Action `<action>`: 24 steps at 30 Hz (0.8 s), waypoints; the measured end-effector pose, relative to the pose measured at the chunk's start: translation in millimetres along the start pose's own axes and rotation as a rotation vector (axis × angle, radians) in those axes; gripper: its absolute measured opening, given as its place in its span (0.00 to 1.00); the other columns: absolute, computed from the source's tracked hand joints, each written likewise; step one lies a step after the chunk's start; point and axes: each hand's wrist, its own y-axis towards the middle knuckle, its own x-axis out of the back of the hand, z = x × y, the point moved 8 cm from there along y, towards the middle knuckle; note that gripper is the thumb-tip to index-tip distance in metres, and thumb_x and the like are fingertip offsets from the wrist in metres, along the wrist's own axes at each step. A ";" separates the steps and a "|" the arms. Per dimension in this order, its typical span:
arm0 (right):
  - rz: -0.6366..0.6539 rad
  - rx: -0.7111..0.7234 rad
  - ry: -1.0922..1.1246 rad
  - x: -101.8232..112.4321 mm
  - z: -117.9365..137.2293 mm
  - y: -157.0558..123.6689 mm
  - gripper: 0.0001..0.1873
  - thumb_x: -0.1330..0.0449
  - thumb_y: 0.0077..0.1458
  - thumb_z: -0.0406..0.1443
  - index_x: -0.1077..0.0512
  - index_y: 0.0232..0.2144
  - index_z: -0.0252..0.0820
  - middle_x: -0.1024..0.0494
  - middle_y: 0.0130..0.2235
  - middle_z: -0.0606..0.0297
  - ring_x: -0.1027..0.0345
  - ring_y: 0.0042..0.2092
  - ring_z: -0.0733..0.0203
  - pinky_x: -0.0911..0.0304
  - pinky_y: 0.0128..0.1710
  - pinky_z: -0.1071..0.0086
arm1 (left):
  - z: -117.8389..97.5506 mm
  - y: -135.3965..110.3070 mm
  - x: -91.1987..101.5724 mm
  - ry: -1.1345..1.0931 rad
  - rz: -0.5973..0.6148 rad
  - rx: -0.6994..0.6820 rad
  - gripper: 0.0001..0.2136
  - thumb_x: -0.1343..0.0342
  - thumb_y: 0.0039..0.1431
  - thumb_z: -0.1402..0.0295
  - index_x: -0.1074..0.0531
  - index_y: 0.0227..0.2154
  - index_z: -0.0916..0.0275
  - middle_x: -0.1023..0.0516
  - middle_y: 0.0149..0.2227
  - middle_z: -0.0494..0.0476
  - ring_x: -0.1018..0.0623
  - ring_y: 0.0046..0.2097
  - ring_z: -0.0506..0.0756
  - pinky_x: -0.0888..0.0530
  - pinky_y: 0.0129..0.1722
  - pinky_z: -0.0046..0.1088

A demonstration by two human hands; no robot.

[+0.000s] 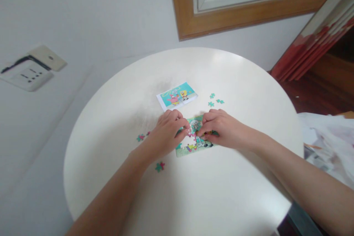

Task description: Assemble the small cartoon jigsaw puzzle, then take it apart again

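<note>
A partly assembled cartoon jigsaw puzzle [199, 143] lies on the table, with a white gap in its left part. Above that gap, my left hand [170, 129] has its thumb and fingers closed around a small pink puzzle piece [190, 132] at the gap's upper edge. From the other side, my right hand [221, 128] covers the puzzle's upper right. Its bent fingers and thumb press together on the puzzle near the middle figure, and the fingertips partly hide what is under them.
Behind the puzzle is a picture card [179, 95] with cartoon figures. Several loose green pieces [211, 104] lie to its right. Pink-and-green pieces [140, 137] sit left of my left hand, and another piece [159, 166] lies nearer me. The round white table [221, 195] stands against the wall.
</note>
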 end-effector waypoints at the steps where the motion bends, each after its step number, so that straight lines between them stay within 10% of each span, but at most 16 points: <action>1: 0.004 -0.005 -0.003 -0.8 -0.1 0.2 0.10 0.39 0.54 0.32 0.20 0.37 0.49 0.26 0.36 0.63 0.35 0.40 0.58 0.45 0.45 0.63 | -0.1 0.3 -0.2 0.012 0.000 0.006 0.07 0.50 0.63 0.68 0.27 0.35 0.59 0.33 0.40 0.56 0.34 0.45 0.58 0.36 0.48 0.38; 24: 0.001 -0.032 -0.014 2.5 3.4 0.0 0.11 0.39 0.53 0.31 0.20 0.36 0.49 0.25 0.36 0.63 0.35 0.41 0.58 0.46 0.43 0.64 | -3.4 -7.6 3.6 0.067 -0.019 0.033 0.08 0.41 0.57 0.64 0.28 0.39 0.57 0.31 0.42 0.55 0.32 0.48 0.59 0.37 0.51 0.41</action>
